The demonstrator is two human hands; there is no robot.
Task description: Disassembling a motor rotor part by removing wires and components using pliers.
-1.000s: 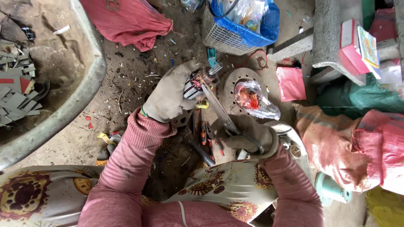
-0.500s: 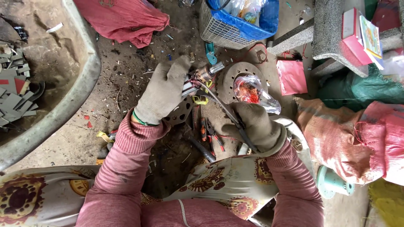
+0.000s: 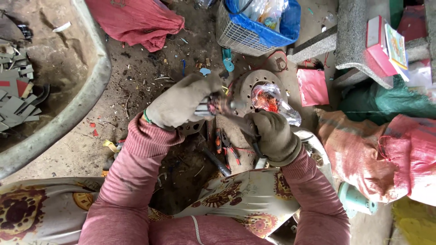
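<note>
Soft even daylight, hands slightly motion-blurred

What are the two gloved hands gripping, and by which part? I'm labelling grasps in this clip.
The left hand clasps one end of a small metal part. The right hand grips a dark tool by its handle end, tip at the part.

Blurred small part between hands

Grimy grey-beige work gloves on left hand and right hand — ribbed pink sleeves.
</note>
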